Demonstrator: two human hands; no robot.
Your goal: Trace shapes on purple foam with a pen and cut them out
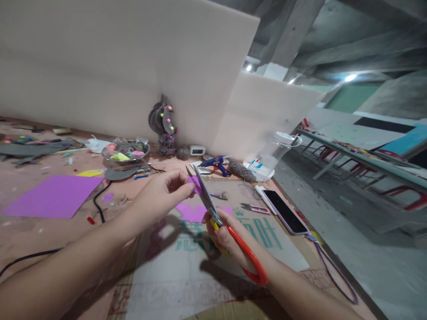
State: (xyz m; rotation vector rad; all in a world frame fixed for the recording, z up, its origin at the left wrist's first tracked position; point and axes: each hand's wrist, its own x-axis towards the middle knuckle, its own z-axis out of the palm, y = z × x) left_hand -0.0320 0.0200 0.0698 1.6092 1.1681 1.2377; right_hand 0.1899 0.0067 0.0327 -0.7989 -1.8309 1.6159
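Between the thumb and fingers of my left hand (176, 189) is pinched a small purple paper piece (196, 184). My right hand (227, 235) is closed around a pair of scissors (208, 198) with red and yellow handles. The scissor blades are slightly parted, their tips pointing away from me, and the paper piece lies at them. Beneath both hands, cut purple paper (191, 213) rests on a printed sheet (167, 275). A larger purple sheet (55, 195) lies flat on the left.
Behind my hands stand a bowl of craft scraps (125, 153), a grey decorated piece (163, 126), a blue glue gun (216, 165) and grey yarn (242, 170). Toward the right edge are pink thread snips (256, 208), a phone (285, 211) and a plastic jug (275, 151). A black cable (97, 202) crosses the left side.
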